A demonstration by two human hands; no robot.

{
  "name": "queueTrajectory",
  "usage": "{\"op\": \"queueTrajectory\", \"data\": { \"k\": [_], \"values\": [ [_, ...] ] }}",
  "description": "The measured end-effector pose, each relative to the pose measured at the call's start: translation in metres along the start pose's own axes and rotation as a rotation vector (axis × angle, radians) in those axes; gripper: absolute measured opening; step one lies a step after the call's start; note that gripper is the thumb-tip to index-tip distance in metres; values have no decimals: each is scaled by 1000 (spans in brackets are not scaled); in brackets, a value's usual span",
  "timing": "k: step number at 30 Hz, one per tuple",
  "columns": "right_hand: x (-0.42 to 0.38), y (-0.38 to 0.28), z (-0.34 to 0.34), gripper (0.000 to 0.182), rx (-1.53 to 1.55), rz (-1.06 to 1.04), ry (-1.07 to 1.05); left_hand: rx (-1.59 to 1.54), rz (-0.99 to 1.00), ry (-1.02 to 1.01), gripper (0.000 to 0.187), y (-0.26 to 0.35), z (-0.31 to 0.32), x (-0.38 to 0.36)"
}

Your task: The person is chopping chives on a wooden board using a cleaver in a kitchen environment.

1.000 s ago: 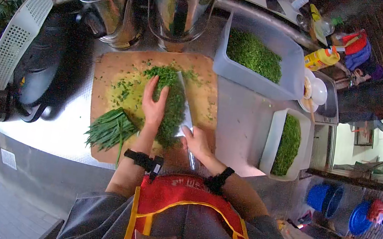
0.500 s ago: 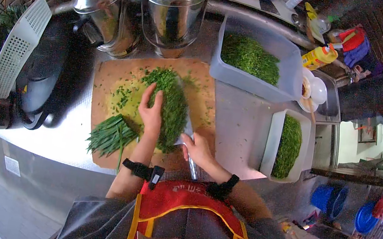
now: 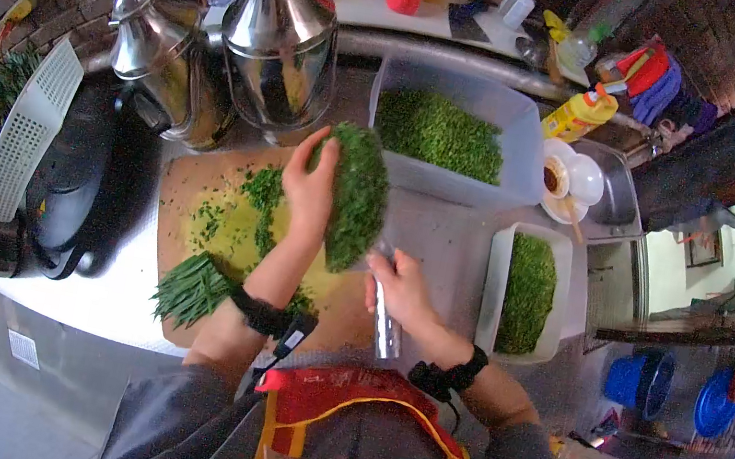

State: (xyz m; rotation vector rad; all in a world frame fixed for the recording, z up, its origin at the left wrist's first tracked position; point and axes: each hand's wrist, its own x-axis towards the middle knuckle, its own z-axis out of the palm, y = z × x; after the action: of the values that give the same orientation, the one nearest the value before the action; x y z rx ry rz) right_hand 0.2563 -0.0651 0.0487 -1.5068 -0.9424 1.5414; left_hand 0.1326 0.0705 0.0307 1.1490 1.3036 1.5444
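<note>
A heap of chopped chives (image 3: 355,198) rides on the blade of a cleaver above the right part of the wooden cutting board (image 3: 344,308). My right hand (image 3: 406,290) is wrapped round the cleaver's metal handle (image 3: 386,325); the chives hide most of the blade. Against the heap's left side rests my left hand (image 3: 309,183), fingers apart and stretched out. Loose chopped chives (image 3: 264,198) lie on the board to its left. A bundle of uncut chives (image 3: 194,288) sits at the board's lower left, partly behind my left forearm.
Beyond the heap stands a large translucent tub (image 3: 444,179) of chopped chives. A smaller white container (image 3: 495,295) of chopped greens is at the right. Two steel canisters (image 3: 276,49) rise behind the board. Bowls (image 3: 584,183) sit beside the sink (image 3: 620,199).
The chive heap has left the board on the cleaver, moving up and right towards the large tub. Both hands have moved with it. The camera view has shifted somewhat.
</note>
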Motion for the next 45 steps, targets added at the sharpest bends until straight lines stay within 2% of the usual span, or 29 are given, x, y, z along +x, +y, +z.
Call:
{"op": "queueTrajectory", "data": {
  "k": [3,5,7,9,10,11,13,14,15,19,21,22,23,24,25,28,30,31,32,34,36,37,38,40,43,45],
  "values": [
    [18,-27,-33,23,-16,-31,120,-56,33,-64,31,17,59,26],
    [38,-42,-60,23,83,-71,154,-126,85,-127,31,4,106,51],
    [57,-57,-87,24,90,-88,230,-42,87,-220,43,13,145,62],
    [74,-73,-116,22,18,-99,299,-73,70,-258,52,-12,183,74],
    [90,-70,-133,22,-39,-110,340,-23,51,-339,60,-19,195,86],
    [101,-67,-147,22,-94,-115,382,7,54,-343,61,-32,199,88],
    [114,-61,-170,22,-360,-170,478,77,52,-349,62,-25,185,82],
    [117,-55,-177,23,-494,-196,514,-40,3,-507,66,-30,164,80],
    [115,-49,-182,24,-631,-219,591,-77,-19,-457,56,-3,141,68],
    [97,-42,-183,31,-1158,-438,854,-112,72,-167,33,-39,36,61],
    [89,-30,-188,33,-624,-305,656,-180,23,20,29,-44,-26,50],
    [81,-29,-183,30,-410,-315,571,-60,6,90,31,-42,-51,42],
    [66,-32,-176,27,-202,-312,486,-102,16,132,31,-52,-74,39],
    [48,-45,-149,23,34,-249,500,-44,-34,148,31,-70,-97,39],
    [39,-40,-137,23,19,-207,441,11,-82,161,30,-91,-118,40],
    [8,-14,-107,25,-30,-102,268,457,65,182,31,-155,-153,53],
    [-2,7,-80,26,-125,-10,161,800,275,165,32,-168,-150,59],
    [-6,15,-68,27,-199,61,123,970,379,154,33,-166,-143,59],
    [-2,37,-62,29,-286,57,98,956,337,115,35,-165,-133,56],
    [7,65,-48,30,-446,11,64,760,212,-162,36,-140,-114,52],
    [20,81,-43,28,-911,-300,244,870,501,-286,36,-163,-103,51],
    [24,70,-32,27,-1137,-465,330,856,495,-333,36,-162,-102,48],
    [23,52,-26,24,-1180,-335,323,841,488,-380,36,-160,-101,46],
    [49,57,-34,23,-1261,-510,303,818,451,-494,37,-143,-106,34],
    [82,47,-24,16,-1466,-557,331,725,466,-689,38,-145,-121,10],
    [103,54,-24,9,-1559,-666,303,728,481,-664,39,-138,-130,-22]
  ]
}}
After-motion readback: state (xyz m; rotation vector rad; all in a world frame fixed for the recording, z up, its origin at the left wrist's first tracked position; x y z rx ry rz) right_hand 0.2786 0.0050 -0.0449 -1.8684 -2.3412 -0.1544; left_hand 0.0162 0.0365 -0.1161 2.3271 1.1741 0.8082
